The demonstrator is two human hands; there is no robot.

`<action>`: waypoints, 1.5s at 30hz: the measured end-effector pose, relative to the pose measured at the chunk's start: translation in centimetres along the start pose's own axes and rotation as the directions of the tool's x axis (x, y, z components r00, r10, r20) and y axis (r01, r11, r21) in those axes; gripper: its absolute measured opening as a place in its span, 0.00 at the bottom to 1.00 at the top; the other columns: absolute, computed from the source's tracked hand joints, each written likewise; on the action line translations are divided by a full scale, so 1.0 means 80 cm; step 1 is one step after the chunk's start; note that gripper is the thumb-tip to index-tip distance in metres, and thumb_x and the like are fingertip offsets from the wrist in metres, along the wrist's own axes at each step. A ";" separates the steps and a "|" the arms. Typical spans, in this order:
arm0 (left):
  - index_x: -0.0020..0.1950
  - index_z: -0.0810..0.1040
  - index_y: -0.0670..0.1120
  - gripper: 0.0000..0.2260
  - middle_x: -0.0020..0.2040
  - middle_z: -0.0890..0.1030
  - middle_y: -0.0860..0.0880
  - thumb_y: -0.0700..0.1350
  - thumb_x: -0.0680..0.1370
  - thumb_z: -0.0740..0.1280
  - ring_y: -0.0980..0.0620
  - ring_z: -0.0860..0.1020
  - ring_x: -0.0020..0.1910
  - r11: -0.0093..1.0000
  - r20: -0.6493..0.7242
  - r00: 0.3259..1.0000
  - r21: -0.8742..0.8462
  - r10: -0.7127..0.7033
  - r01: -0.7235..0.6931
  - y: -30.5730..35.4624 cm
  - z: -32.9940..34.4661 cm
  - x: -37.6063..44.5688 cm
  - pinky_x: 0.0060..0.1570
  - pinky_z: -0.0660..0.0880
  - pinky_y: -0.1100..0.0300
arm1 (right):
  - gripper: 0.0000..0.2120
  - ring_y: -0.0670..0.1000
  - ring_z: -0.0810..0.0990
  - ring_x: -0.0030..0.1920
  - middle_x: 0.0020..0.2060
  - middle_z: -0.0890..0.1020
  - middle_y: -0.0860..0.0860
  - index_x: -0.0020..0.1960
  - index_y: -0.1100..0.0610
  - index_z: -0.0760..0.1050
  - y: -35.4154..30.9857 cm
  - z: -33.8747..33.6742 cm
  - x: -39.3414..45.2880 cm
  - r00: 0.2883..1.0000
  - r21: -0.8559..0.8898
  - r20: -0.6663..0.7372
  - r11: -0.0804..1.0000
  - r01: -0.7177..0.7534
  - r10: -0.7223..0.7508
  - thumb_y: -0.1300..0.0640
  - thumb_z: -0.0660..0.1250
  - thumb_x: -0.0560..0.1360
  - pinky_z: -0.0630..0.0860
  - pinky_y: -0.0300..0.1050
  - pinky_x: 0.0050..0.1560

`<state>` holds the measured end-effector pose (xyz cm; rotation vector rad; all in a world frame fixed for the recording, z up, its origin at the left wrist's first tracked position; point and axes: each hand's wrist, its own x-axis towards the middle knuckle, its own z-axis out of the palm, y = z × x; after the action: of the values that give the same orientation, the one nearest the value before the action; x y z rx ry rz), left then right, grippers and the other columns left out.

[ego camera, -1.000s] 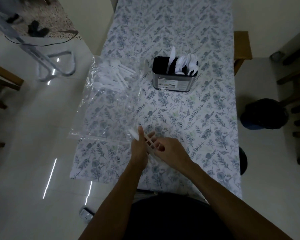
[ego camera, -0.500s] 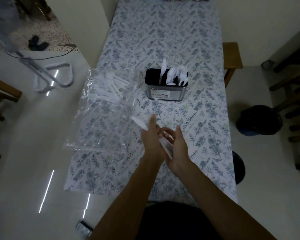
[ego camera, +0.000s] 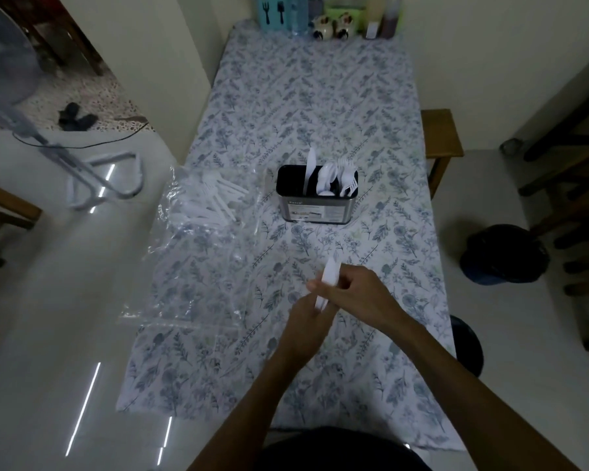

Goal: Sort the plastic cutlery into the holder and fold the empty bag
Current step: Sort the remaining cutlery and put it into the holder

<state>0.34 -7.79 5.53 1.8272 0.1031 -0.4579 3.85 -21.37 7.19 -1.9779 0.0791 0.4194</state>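
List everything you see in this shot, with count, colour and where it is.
cutlery holder: one, black and metal, mid table, white cutlery standing inside
plastic bag: one, clear, left table edge, not empty
loose cutlery: a pile, white, inside the bag's far end
held cutlery: white pieces, number unclear, between both hands
tablecloth: one, floral blue on white
jars and bottles: several, far end
bench: one, wooden, right of table
bin: one, dark, floor right
left hand: grips cutlery
right hand: grips cutlery

Glossy pale floor (ego camera: 48, 334) fills the left; cream walls (ego camera: 170, 62) rise at top; a wooden chair (ego camera: 441, 134) stands right of the floral-clothed table (ego camera: 320, 96).
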 end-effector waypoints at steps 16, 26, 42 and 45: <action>0.41 0.77 0.48 0.11 0.32 0.78 0.56 0.50 0.82 0.68 0.61 0.72 0.28 0.975 0.005 0.996 0.202 0.090 -0.089 -0.022 -0.020 0.023 0.31 0.68 0.66 | 0.29 0.41 0.66 0.73 0.75 0.68 0.44 0.78 0.46 0.63 -0.034 -0.005 0.017 0.975 -0.067 0.104 0.976 0.206 -0.198 0.35 0.51 0.81 0.66 0.44 0.72; 0.74 0.64 0.46 0.30 0.61 0.79 0.49 0.44 0.76 0.75 0.58 0.81 0.56 0.983 0.140 0.979 0.081 0.151 -0.163 -0.022 -0.008 0.027 0.52 0.81 0.62 | 0.17 0.39 0.84 0.50 0.49 0.86 0.41 0.56 0.40 0.81 -0.010 -0.010 -0.003 0.989 0.085 0.147 0.996 -0.027 0.015 0.41 0.78 0.70 0.81 0.47 0.56; 0.61 0.81 0.45 0.13 0.57 0.81 0.50 0.46 0.78 0.75 0.57 0.79 0.54 0.874 -0.023 0.906 0.274 0.423 -0.401 0.158 -0.163 0.226 0.51 0.72 0.74 | 0.18 0.42 0.69 0.25 0.26 0.72 0.45 0.29 0.52 0.67 -0.206 -0.118 0.220 0.888 -0.382 -0.114 0.845 0.374 -0.445 0.54 0.73 0.71 0.65 0.39 0.28; 0.50 0.83 0.37 0.09 0.48 0.85 0.45 0.41 0.75 0.77 0.51 0.82 0.45 0.866 0.000 0.927 0.357 0.374 -0.349 0.156 -0.177 0.258 0.46 0.77 0.65 | 0.16 0.43 0.67 0.25 0.27 0.74 0.50 0.30 0.57 0.69 -0.194 -0.106 0.254 0.894 -0.429 -0.086 0.826 0.364 -0.439 0.56 0.72 0.71 0.62 0.39 0.27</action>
<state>26.69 -1.65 12.71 2.1558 -0.2925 -0.1487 28.80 -19.51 17.19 -2.3630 -0.3377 -0.0338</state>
